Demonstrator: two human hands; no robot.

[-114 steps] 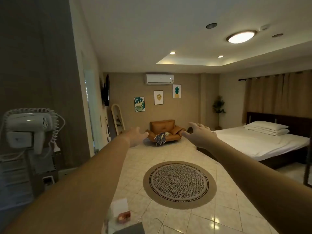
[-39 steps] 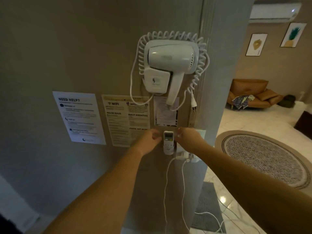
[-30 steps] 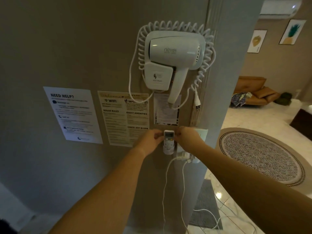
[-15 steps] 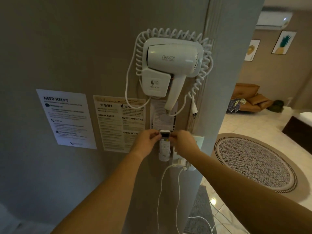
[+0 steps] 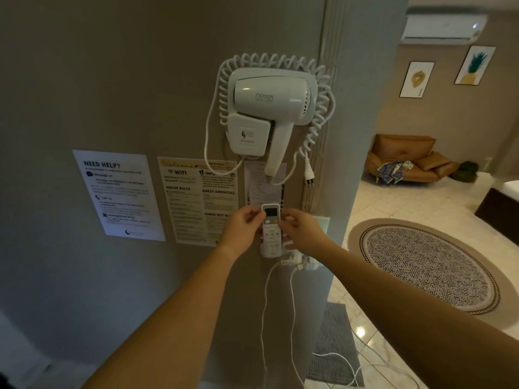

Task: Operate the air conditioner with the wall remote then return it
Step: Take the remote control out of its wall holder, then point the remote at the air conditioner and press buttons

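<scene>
A small white remote [image 5: 271,220] with a grey screen stands upright in a white wall holder [image 5: 270,251], its top half raised above it. My left hand [image 5: 243,228] pinches the remote's left edge and my right hand [image 5: 302,233] pinches its right edge. The white air conditioner [image 5: 443,26] hangs high on the far wall at the upper right.
A white wall-mounted hair dryer [image 5: 269,108] with a coiled cord hangs just above the remote. Paper notices [image 5: 118,195] are stuck to the wall on the left. A socket with plugs [image 5: 300,261] and white cables sits below the holder. A round rug [image 5: 427,265] lies on the tiled floor.
I turned from the room to the wall and reached for the remote. Both hands closed on its sides, and it now stands slightly higher in the holder.
</scene>
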